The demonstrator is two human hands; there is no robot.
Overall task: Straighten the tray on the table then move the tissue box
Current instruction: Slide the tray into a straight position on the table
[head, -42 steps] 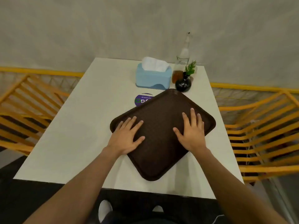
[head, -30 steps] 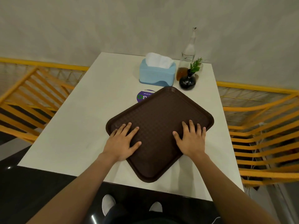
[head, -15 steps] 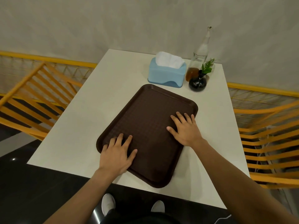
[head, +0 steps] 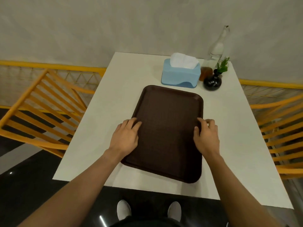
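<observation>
A dark brown rectangular tray (head: 167,128) lies on the white table (head: 113,99), its long sides running almost straight away from me. My left hand (head: 125,136) lies over the tray's left rim with its fingers on the tray. On the right rim sits my right hand (head: 206,136), its fingers curled over the edge. The light blue tissue box (head: 180,77), with white tissue sticking out of the top, stands just beyond the tray's far edge, apart from both hands.
Right of the tissue box stand a small amber jar (head: 205,73), a black vase with a green sprig (head: 212,81) and a tall glass bottle (head: 217,45). Orange slatted chairs flank the table on the left (head: 41,112) and right (head: 282,128). A wall is behind.
The tray has turned from a diamond angle to nearly square with the table, now covering the purple sticker. Both hands have slid from its surface out to its left and right rims.
</observation>
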